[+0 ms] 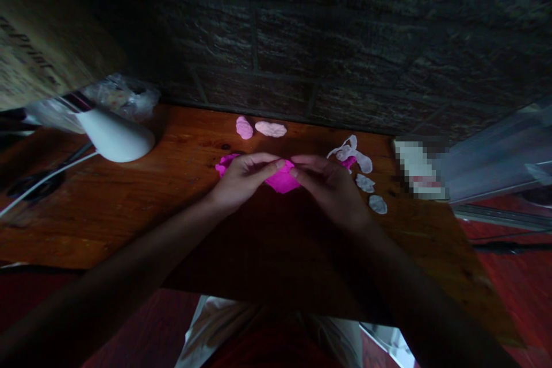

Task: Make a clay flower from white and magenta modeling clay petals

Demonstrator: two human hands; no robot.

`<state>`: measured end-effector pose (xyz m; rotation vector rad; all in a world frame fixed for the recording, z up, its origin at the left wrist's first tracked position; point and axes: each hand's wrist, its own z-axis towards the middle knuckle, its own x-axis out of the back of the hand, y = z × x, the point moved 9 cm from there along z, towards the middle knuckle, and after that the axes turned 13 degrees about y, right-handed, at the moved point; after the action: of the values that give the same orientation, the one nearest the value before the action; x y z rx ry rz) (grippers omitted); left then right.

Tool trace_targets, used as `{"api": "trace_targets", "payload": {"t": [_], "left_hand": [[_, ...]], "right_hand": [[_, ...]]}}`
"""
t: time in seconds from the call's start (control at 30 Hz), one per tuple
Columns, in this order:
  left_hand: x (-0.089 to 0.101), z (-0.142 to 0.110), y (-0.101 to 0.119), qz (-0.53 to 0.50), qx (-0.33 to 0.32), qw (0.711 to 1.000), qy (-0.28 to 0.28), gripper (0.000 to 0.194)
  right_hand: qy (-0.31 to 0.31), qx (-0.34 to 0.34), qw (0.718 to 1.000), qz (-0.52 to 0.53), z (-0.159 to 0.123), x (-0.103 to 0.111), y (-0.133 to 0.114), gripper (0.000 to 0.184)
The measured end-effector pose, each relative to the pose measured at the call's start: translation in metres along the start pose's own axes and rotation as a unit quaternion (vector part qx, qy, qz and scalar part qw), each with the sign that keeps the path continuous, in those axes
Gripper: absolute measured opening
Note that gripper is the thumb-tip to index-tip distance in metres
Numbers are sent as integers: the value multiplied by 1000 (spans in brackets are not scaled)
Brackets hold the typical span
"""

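Observation:
A flat, bright pink piece (282,183), soft like modelling clay, is held over the wooden table between my two hands. My left hand (241,178) pinches its upper left edge between thumb and fingers. My right hand (334,187) grips the same piece on the right, thumb toward me. More bright pink material (223,164) shows behind my left hand; whether it joins the held piece is hidden. Beyond my hands lie a pink lump (244,127) and a paler pink lump (271,129). Right of my right hand are whitish strips (362,162) with a magenta bit (348,163).
Two small pale flat pieces (378,204) lie at the right on the table (181,144). A white cone-shaped object (118,138) with a cable stands left, near scissors (38,181) and a cardboard box (47,34). A dark brick wall (284,46) bounds the back.

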<state>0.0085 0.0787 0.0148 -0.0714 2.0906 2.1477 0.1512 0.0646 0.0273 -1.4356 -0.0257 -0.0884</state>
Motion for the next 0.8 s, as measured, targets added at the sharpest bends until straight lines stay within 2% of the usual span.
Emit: {"api": "trace_targets", "payload": {"t": [0.2, 0.5, 0.63, 0.8], "left_hand": [[-2, -1, 1, -1, -5, 1000, -9, 22], [1, 0, -5, 11, 18, 1000, 4, 28], [-2, -2, -8, -10, 28, 999, -17, 27], [-3, -2, 1, 12, -4, 1000, -24, 23]], "right_hand": [[33, 1, 999, 13, -2, 0, 1, 37], [24, 12, 1000, -8, -5, -4, 2, 29], [34, 9, 999, -3, -4, -2, 2, 28], [53, 18, 998, 10, -6, 1, -3, 25]]}}
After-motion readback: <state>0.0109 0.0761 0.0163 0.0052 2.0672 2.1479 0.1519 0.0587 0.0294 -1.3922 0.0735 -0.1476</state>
